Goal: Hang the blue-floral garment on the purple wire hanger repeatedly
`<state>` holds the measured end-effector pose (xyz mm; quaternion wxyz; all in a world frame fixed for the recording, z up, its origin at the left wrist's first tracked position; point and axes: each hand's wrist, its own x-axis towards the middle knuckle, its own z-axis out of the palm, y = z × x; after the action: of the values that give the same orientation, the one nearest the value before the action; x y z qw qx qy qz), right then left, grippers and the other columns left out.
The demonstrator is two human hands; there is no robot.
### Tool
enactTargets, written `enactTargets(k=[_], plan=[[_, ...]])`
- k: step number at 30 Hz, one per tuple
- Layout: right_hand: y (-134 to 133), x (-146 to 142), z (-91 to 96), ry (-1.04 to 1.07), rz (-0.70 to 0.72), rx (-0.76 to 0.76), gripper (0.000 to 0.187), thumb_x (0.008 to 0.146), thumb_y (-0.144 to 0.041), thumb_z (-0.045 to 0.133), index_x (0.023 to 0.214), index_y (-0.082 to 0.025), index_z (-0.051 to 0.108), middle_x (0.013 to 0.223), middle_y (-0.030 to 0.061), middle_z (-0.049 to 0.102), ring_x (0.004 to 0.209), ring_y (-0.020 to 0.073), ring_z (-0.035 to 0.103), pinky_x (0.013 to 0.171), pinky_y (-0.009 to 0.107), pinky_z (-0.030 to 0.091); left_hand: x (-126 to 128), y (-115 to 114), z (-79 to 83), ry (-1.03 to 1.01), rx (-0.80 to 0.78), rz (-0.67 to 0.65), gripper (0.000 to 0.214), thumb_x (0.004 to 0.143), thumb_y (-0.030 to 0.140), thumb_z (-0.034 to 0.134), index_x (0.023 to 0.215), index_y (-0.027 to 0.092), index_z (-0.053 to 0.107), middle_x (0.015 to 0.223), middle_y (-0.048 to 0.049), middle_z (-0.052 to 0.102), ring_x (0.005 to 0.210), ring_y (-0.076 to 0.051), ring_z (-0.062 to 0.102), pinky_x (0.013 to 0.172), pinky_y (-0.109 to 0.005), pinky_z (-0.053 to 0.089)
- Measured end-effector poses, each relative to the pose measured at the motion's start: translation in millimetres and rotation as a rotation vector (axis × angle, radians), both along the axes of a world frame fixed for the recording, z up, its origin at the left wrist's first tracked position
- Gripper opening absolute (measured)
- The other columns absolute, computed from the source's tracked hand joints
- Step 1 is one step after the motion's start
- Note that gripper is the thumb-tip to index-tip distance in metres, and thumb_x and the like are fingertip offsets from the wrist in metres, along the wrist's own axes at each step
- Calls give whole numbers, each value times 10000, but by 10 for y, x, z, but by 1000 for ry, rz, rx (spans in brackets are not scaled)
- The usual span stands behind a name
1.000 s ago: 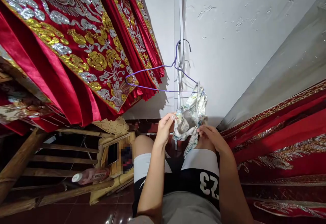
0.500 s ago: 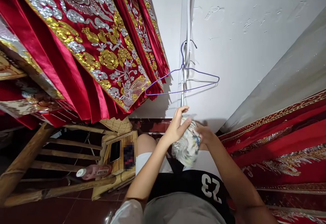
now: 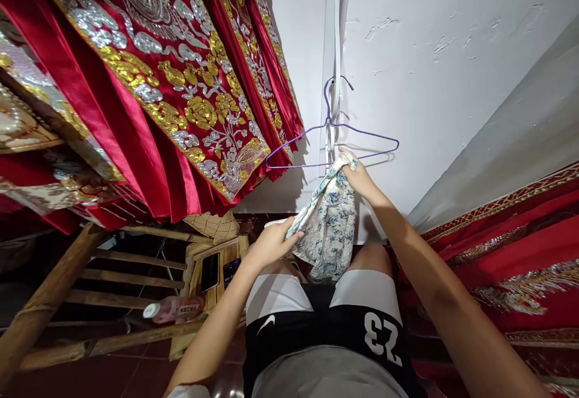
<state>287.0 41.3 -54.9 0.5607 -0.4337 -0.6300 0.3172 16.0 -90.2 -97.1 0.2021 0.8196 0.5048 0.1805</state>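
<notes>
A small white garment with a blue-green floral print hangs spread between my hands above my knees; its exact kind I cannot make out. My left hand is closed on its lower left edge, thumb on top. Higher up, my right hand pinches the upper right corner, close to the bottom bar of a purple wire hanger. That hanger hangs by its hook against the wall and carries nothing. The garment's lower folds hang loose.
Red robes embroidered in gold and silver hang at the left; more red embroidered cloth hangs at the right. A bamboo chair or rack stands lower left, with a pink bottle and a phone beside it. The white wall is in front.
The garment was bunched between both hands and is now opened out. My right hand has moved up toward the hanger, my left hand down and to the left.
</notes>
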Motion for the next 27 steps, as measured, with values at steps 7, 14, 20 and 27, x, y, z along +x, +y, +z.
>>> enactTargets(k=[7,14,20,27], plan=[[-287,134,-234,-129,30,11,109,855,-283,516,806,-207,576,729,-23,565,711,156,493,684,268,385,-275,58,213,237,74,73,393,1022,441,420,730,230,578,716,-69,676,746,-271,651,769,-339,432],[-789,507,106,-323,-84,65,170,814,-264,540,667,-207,477,625,-32,416,626,132,385,588,261,295,-366,300,466,128,325,119,157,934,233,430,857,204,563,972,-141,669,972,-303,634,934,-448,509],[-831,545,232,-285,-62,7,205,785,-305,549,625,-202,472,602,-21,434,613,136,401,563,261,297,-15,524,948,-212,568,138,228,1021,290,343,869,220,498,1025,-110,643,967,-255,610,928,-442,520],[-902,322,185,-225,-6,36,170,826,-264,528,678,-191,567,679,-2,556,685,153,509,635,266,392,367,747,1148,-230,518,14,310,999,235,435,1279,180,558,1150,-111,708,1036,-245,667,947,-396,514]])
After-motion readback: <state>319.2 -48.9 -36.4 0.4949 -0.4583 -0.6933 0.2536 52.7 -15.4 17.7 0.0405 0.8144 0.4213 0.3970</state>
